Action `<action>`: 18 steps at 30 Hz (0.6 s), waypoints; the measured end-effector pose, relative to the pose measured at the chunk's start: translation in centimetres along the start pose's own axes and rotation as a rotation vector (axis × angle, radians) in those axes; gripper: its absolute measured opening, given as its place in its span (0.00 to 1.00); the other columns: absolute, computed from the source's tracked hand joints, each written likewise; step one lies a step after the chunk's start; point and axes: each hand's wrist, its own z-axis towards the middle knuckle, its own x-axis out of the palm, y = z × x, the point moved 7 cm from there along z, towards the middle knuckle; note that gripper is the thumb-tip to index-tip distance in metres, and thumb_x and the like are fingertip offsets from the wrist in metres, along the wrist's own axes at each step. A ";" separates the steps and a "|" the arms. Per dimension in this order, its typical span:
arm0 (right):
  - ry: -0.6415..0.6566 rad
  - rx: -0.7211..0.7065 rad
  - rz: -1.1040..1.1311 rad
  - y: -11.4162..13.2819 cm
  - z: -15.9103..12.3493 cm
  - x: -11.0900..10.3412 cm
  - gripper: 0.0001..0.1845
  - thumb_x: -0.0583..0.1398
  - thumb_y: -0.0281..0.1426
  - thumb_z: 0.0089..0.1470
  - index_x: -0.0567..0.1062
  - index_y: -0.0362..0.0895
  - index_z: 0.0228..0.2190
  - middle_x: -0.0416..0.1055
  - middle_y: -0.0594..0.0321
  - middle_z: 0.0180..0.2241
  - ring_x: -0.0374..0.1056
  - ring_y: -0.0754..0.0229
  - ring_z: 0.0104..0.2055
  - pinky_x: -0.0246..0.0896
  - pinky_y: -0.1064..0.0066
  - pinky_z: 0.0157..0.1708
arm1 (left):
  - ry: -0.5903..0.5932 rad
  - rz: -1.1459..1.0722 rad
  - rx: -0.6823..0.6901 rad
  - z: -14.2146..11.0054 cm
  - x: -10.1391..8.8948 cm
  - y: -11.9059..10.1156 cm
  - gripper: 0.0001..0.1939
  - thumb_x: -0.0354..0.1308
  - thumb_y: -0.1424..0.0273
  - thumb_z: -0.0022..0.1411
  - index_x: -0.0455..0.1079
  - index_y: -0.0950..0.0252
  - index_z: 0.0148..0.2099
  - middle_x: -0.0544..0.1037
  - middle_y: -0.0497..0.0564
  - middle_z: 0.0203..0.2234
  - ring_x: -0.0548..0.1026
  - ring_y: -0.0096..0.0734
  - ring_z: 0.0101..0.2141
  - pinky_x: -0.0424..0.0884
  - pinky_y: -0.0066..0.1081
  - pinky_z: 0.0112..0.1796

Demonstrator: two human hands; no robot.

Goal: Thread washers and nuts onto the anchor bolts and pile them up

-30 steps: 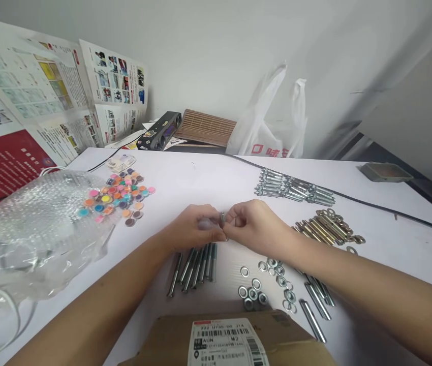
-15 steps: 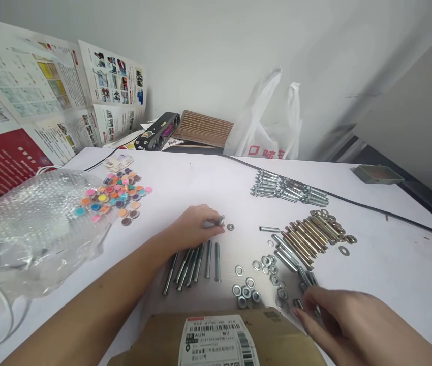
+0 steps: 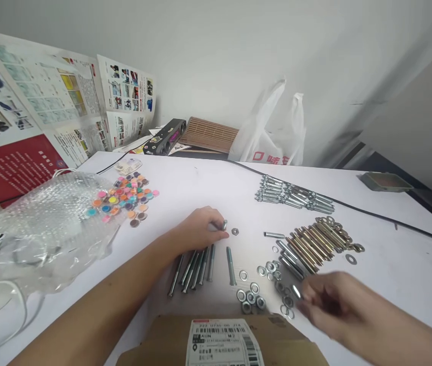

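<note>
I see the biggest change at the right hand (image 3: 325,305): half a second ago it was down among the loose sleeves at the near right, and now it is a little farther from the near edge, blurred, fingers curled, with a silver sleeve (image 3: 297,291) poking out between thumb and forefinger. The left hand (image 3: 203,229) has barely moved; its thumb and forefinger are pinched on a silver metal piece (image 3: 224,224), only the end showing to me. Just right of those fingertips lies a hex nut (image 3: 235,232). A lone bolt (image 3: 230,265) now lies clearly apart from the row of bolts (image 3: 199,269), where earlier it was closer.

To the right I have washers and nuts (image 3: 250,297), other silver sleeves (image 3: 291,259) and brass-coloured pins (image 3: 313,246); farther back, a stack of silver anchors (image 3: 292,195) lies beside a black cable (image 3: 368,212). Coloured discs (image 3: 124,195) and bubble wrap (image 3: 59,203) fill the left, and a plastic bag (image 3: 265,134) stands at the far edge.

A cardboard box (image 3: 284,345) blocks my view of the near edge, the left hand covers the far ends of some bolts, and the right hand hides whatever lies beneath it.
</note>
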 end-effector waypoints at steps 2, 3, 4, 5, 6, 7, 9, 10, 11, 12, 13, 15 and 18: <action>0.026 -0.086 0.117 3.0 2.1 -1.6 0.19 0.54 0.39 0.59 0.60 0.44 0.20 0.56 0.68 0.19 0.51 0.67 0.21 0.48 0.74 0.20 | 0.009 -0.004 0.001 0.0 0.1 0.1 0.08 0.64 0.69 0.53 0.69 0.65 0.27 0.77 0.49 0.33 0.73 0.33 0.38 0.68 0.34 0.43; -0.008 -0.133 0.156 4.6 3.3 -2.6 0.18 0.54 0.38 0.60 0.61 0.44 0.21 0.58 0.68 0.19 0.52 0.68 0.21 0.49 0.74 0.20 | 0.006 -0.004 0.013 0.0 0.1 0.1 0.08 0.64 0.69 0.53 0.69 0.65 0.27 0.77 0.49 0.32 0.73 0.32 0.38 0.68 0.33 0.43; -0.055 -0.182 0.180 6.2 4.7 -3.5 0.17 0.53 0.37 0.60 0.64 0.43 0.22 0.60 0.68 0.19 0.54 0.68 0.22 0.51 0.74 0.21 | -0.005 -0.004 0.030 0.0 0.1 0.1 0.07 0.64 0.70 0.53 0.69 0.65 0.27 0.77 0.49 0.32 0.73 0.32 0.38 0.68 0.33 0.43; -0.101 -0.245 0.195 7.8 6.1 -4.1 0.15 0.54 0.35 0.60 0.66 0.43 0.24 0.63 0.67 0.21 0.58 0.67 0.24 0.54 0.74 0.23 | -0.017 -0.005 0.052 0.0 0.0 0.0 0.07 0.64 0.70 0.53 0.70 0.65 0.28 0.77 0.49 0.32 0.73 0.32 0.37 0.68 0.32 0.43; -0.150 -0.302 0.197 9.1 7.3 -4.6 0.12 0.54 0.34 0.59 0.68 0.43 0.25 0.66 0.66 0.23 0.59 0.67 0.25 0.55 0.74 0.24 | -0.025 -0.004 0.076 -0.1 0.0 -0.1 0.06 0.64 0.70 0.53 0.70 0.65 0.28 0.77 0.49 0.31 0.73 0.31 0.37 0.68 0.32 0.43; -0.186 -0.353 0.192 10.2 8.5 -4.8 0.10 0.55 0.33 0.58 0.70 0.42 0.27 0.67 0.66 0.24 0.61 0.66 0.26 0.56 0.73 0.25 | -0.028 -0.004 0.097 -0.1 0.0 -0.2 0.06 0.64 0.71 0.53 0.70 0.65 0.28 0.77 0.48 0.31 0.73 0.31 0.36 0.67 0.32 0.43; -0.196 -0.434 0.174 11.4 10.2 -4.2 0.08 0.55 0.30 0.57 0.71 0.42 0.29 0.68 0.66 0.24 0.61 0.66 0.26 0.56 0.73 0.26 | -0.022 -0.002 0.123 -0.2 0.0 -0.3 0.07 0.63 0.70 0.54 0.69 0.65 0.28 0.77 0.48 0.30 0.73 0.31 0.36 0.67 0.32 0.42; -0.193 -0.458 0.163 11.6 10.8 -3.8 0.07 0.55 0.30 0.57 0.72 0.42 0.30 0.68 0.66 0.24 0.61 0.66 0.26 0.56 0.73 0.26 | -0.015 0.002 0.127 -0.2 0.0 -0.3 0.07 0.63 0.70 0.55 0.69 0.65 0.28 0.77 0.48 0.29 0.72 0.31 0.36 0.67 0.32 0.42; -0.191 -0.476 0.146 11.6 11.2 -3.3 0.07 0.55 0.30 0.58 0.72 0.42 0.30 0.69 0.66 0.25 0.62 0.66 0.27 0.56 0.72 0.26 | -0.009 0.006 0.130 -0.2 0.0 -0.3 0.07 0.63 0.70 0.55 0.69 0.65 0.28 0.76 0.47 0.29 0.72 0.31 0.36 0.67 0.32 0.41; -0.200 -0.490 0.124 11.4 11.4 -3.0 0.08 0.54 0.30 0.58 0.72 0.42 0.31 0.69 0.66 0.26 0.62 0.66 0.27 0.57 0.72 0.27 | -0.002 0.008 0.131 -0.2 0.1 -0.3 0.07 0.62 0.69 0.55 0.69 0.65 0.28 0.76 0.47 0.28 0.72 0.31 0.35 0.67 0.32 0.41; -0.221 -0.503 0.099 11.2 11.4 -2.7 0.08 0.55 0.31 0.59 0.73 0.42 0.31 0.69 0.65 0.26 0.63 0.65 0.28 0.57 0.71 0.28 | 0.002 0.013 0.130 -0.2 0.1 -0.3 0.06 0.62 0.70 0.55 0.69 0.65 0.28 0.75 0.47 0.28 0.72 0.30 0.35 0.67 0.32 0.41; -0.258 -0.533 0.047 11.0 11.1 -2.5 0.09 0.55 0.33 0.59 0.73 0.42 0.32 0.70 0.63 0.28 0.64 0.64 0.30 0.58 0.70 0.31 | 0.011 0.010 0.141 -0.1 0.1 -0.4 0.06 0.61 0.70 0.56 0.69 0.65 0.28 0.74 0.47 0.27 0.72 0.30 0.35 0.67 0.32 0.41; -0.271 -0.593 -0.020 11.3 10.7 -2.4 0.10 0.55 0.34 0.60 0.73 0.41 0.32 0.70 0.61 0.29 0.65 0.63 0.32 0.59 0.69 0.34 | 0.016 0.019 0.131 0.0 0.0 -0.5 0.06 0.61 0.70 0.56 0.69 0.65 0.28 0.74 0.47 0.27 0.71 0.29 0.34 0.67 0.31 0.39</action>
